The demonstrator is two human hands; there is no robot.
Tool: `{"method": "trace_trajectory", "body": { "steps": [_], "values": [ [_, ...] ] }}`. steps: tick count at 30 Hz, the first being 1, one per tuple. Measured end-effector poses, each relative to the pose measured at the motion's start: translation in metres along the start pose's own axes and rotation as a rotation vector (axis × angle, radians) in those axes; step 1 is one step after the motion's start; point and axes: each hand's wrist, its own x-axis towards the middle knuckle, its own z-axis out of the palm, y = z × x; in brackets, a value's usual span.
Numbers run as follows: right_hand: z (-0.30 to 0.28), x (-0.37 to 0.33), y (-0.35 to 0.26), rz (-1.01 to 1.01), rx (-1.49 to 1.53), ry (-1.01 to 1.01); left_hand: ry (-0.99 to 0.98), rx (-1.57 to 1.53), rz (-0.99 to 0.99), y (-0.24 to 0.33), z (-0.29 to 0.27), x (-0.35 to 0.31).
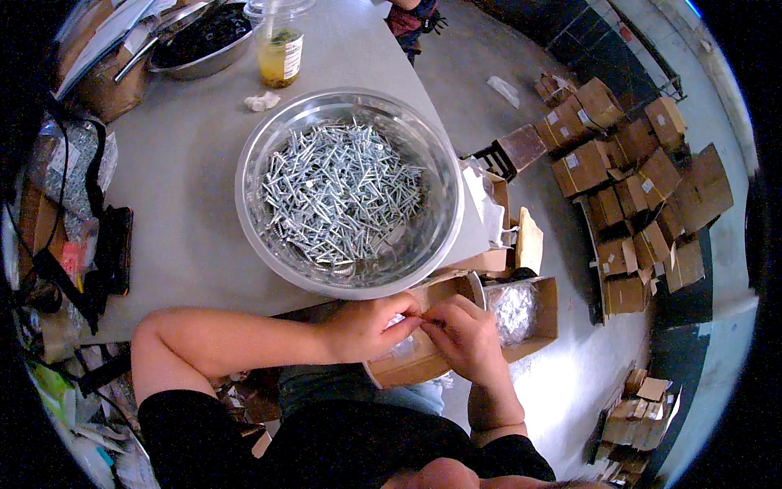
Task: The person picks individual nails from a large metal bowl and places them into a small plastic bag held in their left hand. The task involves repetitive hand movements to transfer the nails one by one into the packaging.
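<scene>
My left hand (pixel 376 328) and my right hand (pixel 466 336) meet fingertip to fingertip just past the table's near edge. Both are closed in a pinch on something small that I cannot make out. Right beyond them stands a large round metal bowl (pixel 254 244), holding a heap of silvery screws (pixel 342 191). Under my hands is an open cardboard box (pixel 407 373) with some clear plastic in it, partly hidden by my fingers and wrists. To its right, another open box (pixel 547 314) holds a shiny clear plastic bag (pixel 513 311).
On the grey table (pixel 179 187) are a lidded drink cup (pixel 279 53), a crumpled white tissue (pixel 262 101), a bowl of dark material (pixel 204 45) and a dark phone-like object (pixel 118 248). Stacked cartons (pixel 627 191) stand on the floor to the right. Part of another person (pixel 414 20) shows at the far end.
</scene>
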Motion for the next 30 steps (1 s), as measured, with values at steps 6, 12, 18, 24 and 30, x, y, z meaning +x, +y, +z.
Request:
{"method": "trace_trajectory", "body": {
  "steps": [6,12,18,24,30],
  "values": [
    [0.003,-0.012,0.007,0.046,-0.001,-0.068,-0.034,0.065,0.070,-0.002,0.000,-0.002],
    [-0.040,-0.049,0.062,0.400,-0.357,0.171,-0.053,-0.024,-0.066,0.001,0.000,0.000],
    [-0.019,-0.057,0.076,0.523,-0.330,0.095,0.004,-0.135,-0.106,-0.006,0.007,-0.003],
    [0.082,-0.037,0.075,0.071,-0.314,-0.150,-0.113,-0.015,-0.174,-0.005,0.000,0.000],
    [0.087,-0.042,0.092,-0.004,-0.159,-0.132,-0.093,0.008,-0.167,-0.009,0.002,-0.004]
  ]
}}
